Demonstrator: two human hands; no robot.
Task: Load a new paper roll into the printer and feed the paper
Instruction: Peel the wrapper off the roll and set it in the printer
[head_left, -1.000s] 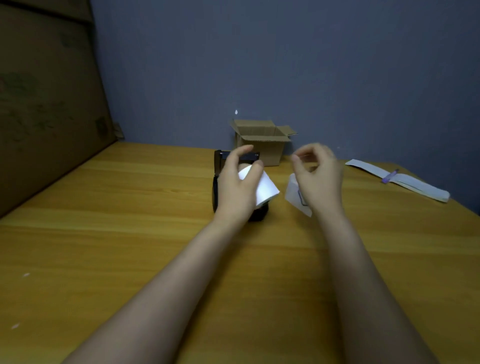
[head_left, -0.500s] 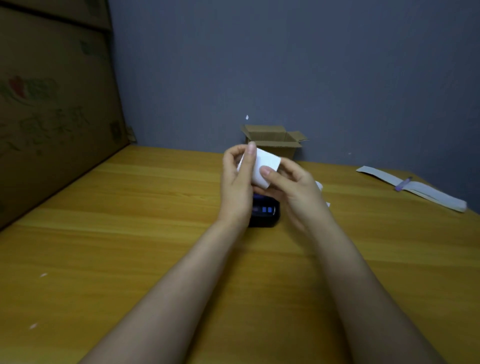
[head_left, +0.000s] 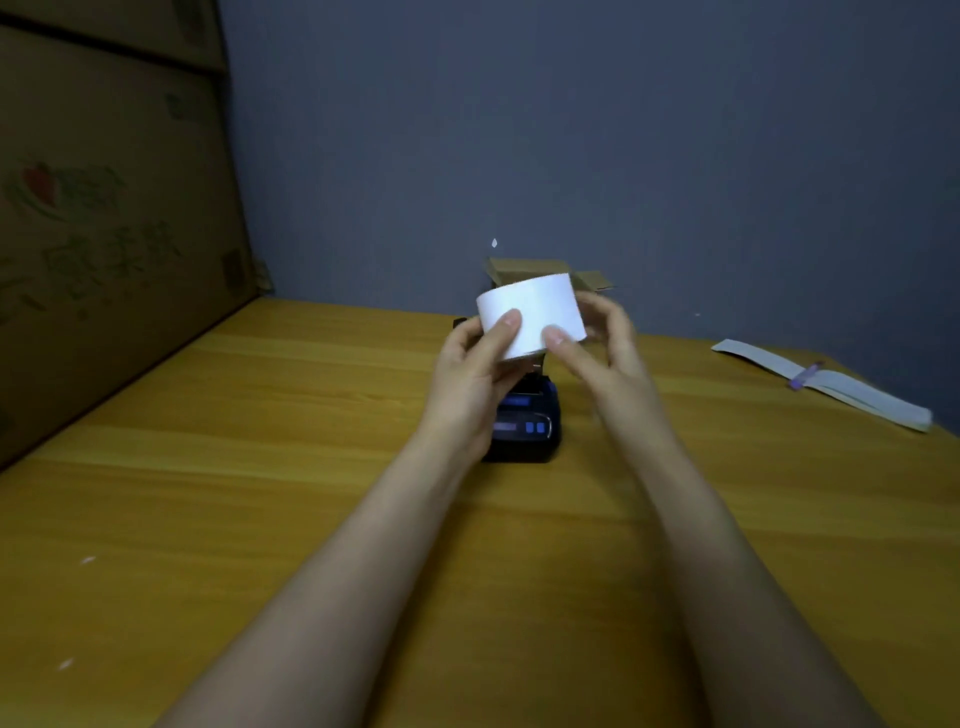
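Observation:
A white paper roll (head_left: 530, 312) is held up in the air above a small black printer (head_left: 524, 423) that sits on the wooden table. My left hand (head_left: 470, 374) grips the roll from the left, thumb on its front. My right hand (head_left: 597, 353) holds the right side, thumb on the front and fingers behind. The printer shows blue buttons on its front; its rear part is hidden behind my hands and the roll.
A small open cardboard box (head_left: 540, 270) stands behind the roll against the grey wall. A strip of white paper with a purple mark (head_left: 826, 382) lies at the right on the table (head_left: 260, 467). A large cardboard box (head_left: 104, 234) stands along the left.
The roll has been raised higher and turned with its broad side toward me. My right hand, which held a loose paper piece a second ago, now grips the roll with the left.

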